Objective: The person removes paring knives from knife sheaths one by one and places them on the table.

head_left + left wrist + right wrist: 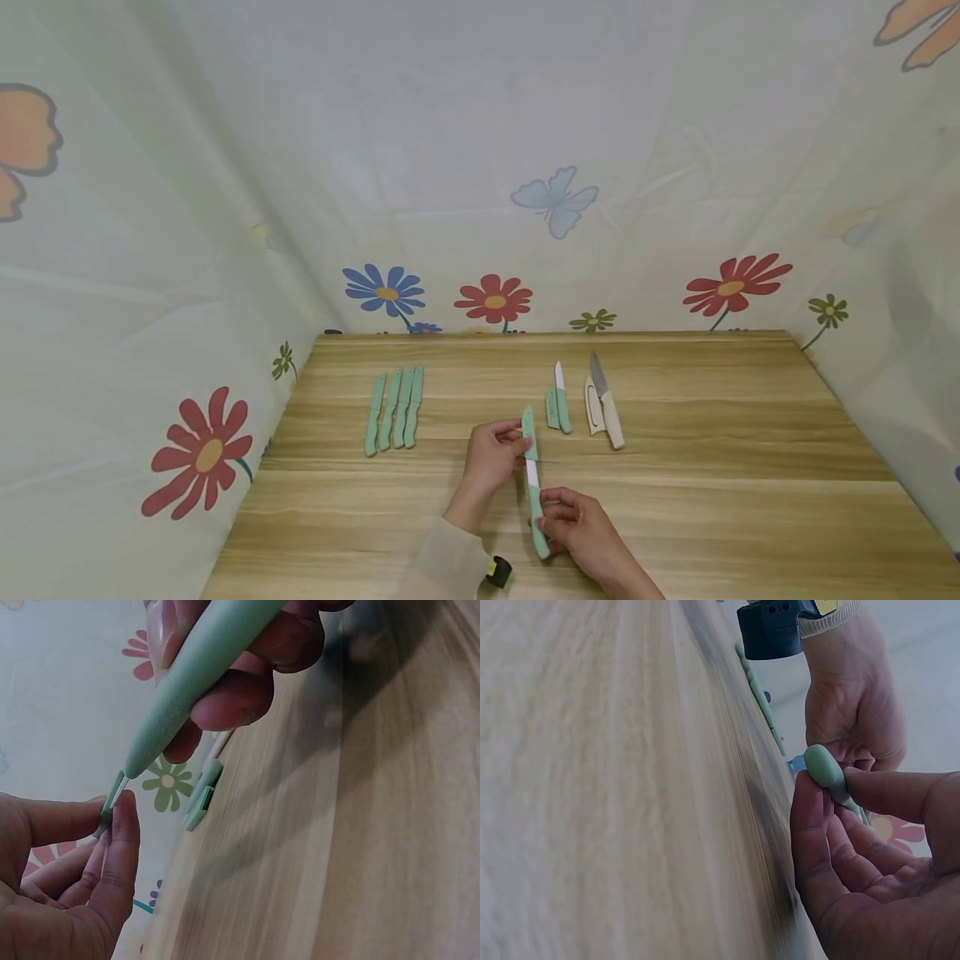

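A green-handled knife (535,508) is held above the table, its blade partly inside a green sheath (528,433). Between sheath and handle a strip of white blade shows. My left hand (492,457) pinches the sheath between thumb and fingers. Lower down, my right hand (585,533) grips the handle with thumb and fingertips. The left wrist view shows the handle (195,682) large and near, with the left hand (75,877) pinching the sheath beyond it. In the right wrist view the handle's rounded end (823,765) sits between the right thumb and fingers.
Several sheathed green knives (395,408) lie side by side at the table's left. Behind my hands lie a bare green knife (562,400) beside its sheath (552,408), and a cream-handled knife (611,417) beside a cream sheath (593,407). Floral curtains (450,167) surround the wooden table (720,500).
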Tool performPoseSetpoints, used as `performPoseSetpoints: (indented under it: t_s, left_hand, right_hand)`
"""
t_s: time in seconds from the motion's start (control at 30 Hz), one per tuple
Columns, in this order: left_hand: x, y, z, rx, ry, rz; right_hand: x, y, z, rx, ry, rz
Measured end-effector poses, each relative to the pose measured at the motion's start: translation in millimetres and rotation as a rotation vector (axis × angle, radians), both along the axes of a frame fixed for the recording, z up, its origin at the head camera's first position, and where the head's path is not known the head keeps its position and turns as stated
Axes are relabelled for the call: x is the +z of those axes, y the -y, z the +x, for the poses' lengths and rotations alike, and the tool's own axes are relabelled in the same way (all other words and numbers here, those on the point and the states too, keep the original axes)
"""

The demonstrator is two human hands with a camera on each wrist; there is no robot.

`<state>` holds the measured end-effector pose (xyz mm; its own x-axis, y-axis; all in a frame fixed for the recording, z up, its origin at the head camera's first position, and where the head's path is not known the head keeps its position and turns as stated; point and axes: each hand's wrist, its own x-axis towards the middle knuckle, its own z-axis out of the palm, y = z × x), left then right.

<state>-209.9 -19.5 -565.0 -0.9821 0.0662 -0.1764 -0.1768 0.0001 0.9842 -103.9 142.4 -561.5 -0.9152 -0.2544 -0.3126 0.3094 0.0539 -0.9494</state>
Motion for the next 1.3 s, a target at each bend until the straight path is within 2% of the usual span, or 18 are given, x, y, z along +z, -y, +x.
performPoseSetpoints:
  t_s: [0.5,0.67,0.93,1.3]
  left_hand:
    - [3.9,1.0,2.6,0.031,-0.029,0.014]
    - [4.4,2.0,1.9,0.034,-0.016,0.019]
    - [7.5,8.5,-1.2,0.057,-0.012,0.023]
    - [6.2,14.6,-3.5,0.065,-0.021,0.091]
  right_hand:
    - [1.6,-2.3,2.8,0.032,0.003,0.004]
    - [0.8,-1.7,3.9,0.046,-0.004,-0.007]
    - [-1.4,-0.2,6.6,0.12,0.018,-0.037]
    - [-2.1,-2.5,7.3,0.099,0.005,-0.014]
